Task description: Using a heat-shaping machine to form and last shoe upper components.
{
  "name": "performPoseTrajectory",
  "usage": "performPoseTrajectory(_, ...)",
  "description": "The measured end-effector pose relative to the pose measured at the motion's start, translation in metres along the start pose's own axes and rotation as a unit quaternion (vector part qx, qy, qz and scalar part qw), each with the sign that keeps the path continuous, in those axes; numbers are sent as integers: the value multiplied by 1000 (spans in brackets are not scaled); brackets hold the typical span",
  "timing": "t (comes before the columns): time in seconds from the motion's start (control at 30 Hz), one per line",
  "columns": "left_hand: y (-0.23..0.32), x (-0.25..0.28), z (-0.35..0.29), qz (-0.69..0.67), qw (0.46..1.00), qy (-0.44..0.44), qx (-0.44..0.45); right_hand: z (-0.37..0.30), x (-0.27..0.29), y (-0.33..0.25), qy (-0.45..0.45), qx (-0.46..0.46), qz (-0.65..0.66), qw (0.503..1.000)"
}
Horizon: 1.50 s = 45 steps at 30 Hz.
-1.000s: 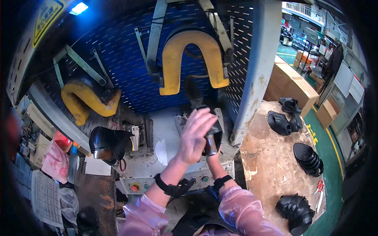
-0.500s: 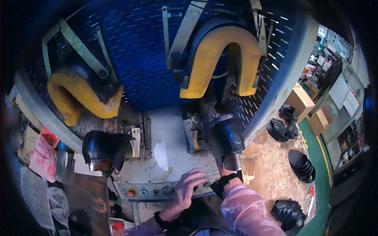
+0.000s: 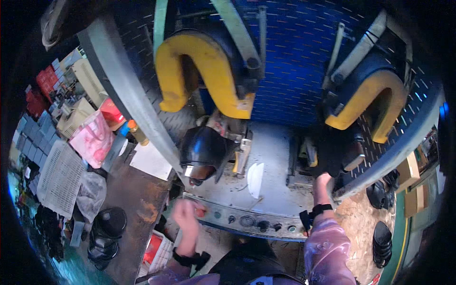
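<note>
My left hand [image 3: 185, 214] is smeared by motion beside the red button at the left end of the control panel [image 3: 247, 221]; its fingers cannot be made out. A glossy black shoe upper [image 3: 204, 148] sits over the left metal form of the machine, with a bright metal edge showing below it. My right hand [image 3: 323, 186] reaches up to a dark, blurred piece, apparently another black upper [image 3: 328, 151], at the right form. That hand's fingers are hidden behind the piece. Between the two forms, a white oval sheet [image 3: 255, 180] lies on the metal bed.
Two yellow U-shaped pads hang above, the left pad [image 3: 199, 66] and the right pad [image 3: 373, 102]. Black uppers [image 3: 107, 232] are stacked on the left bench and more stacked uppers [image 3: 382, 244] on the right wooden table. A white basket [image 3: 161, 256] stands low at left.
The view has turned left, so the machine appears farther right. My left hand has gone from the panel's middle to the red button's end. My right hand stays by the right form.
</note>
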<state>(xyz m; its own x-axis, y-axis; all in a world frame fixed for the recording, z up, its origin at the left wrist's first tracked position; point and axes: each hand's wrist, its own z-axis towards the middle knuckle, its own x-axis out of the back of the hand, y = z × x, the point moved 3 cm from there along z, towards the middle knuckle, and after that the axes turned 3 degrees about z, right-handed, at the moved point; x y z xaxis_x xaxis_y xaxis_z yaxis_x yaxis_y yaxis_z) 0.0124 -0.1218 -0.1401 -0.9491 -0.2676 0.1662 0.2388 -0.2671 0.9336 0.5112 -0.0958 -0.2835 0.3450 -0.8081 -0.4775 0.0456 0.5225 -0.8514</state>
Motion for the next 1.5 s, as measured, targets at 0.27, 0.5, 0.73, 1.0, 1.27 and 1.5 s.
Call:
performPoseTrajectory(0.27, 60, 7, 122, 226, 923, -78, -303, -11, 1, -1, 91, -143, 21, 985)
performPoseTrajectory(0.5, 92, 46, -9, 288, 832, -101, -464, -173, -4, -106, -221, -354, -7, 909)
performPoseTrajectory(0.73, 73, -44, -113, 170, 781, -379, -467, -292, 65, -257, -435, -496, 42, 751)
performPoseTrajectory(1.0, 65, -128, -253, -77, 697, -665, 257, -249, 183, -340, -341, -15, -378, 860)
performPoseTrajectory(1.27, 84, -216, -402, -302, 545, -691, 367, -239, 363, -362, -79, -43, -380, 921)
performPoseTrajectory(1.5, 25, -260, -477, -257, 551, -724, 326, -263, 558, -328, 348, -109, -637, 679)
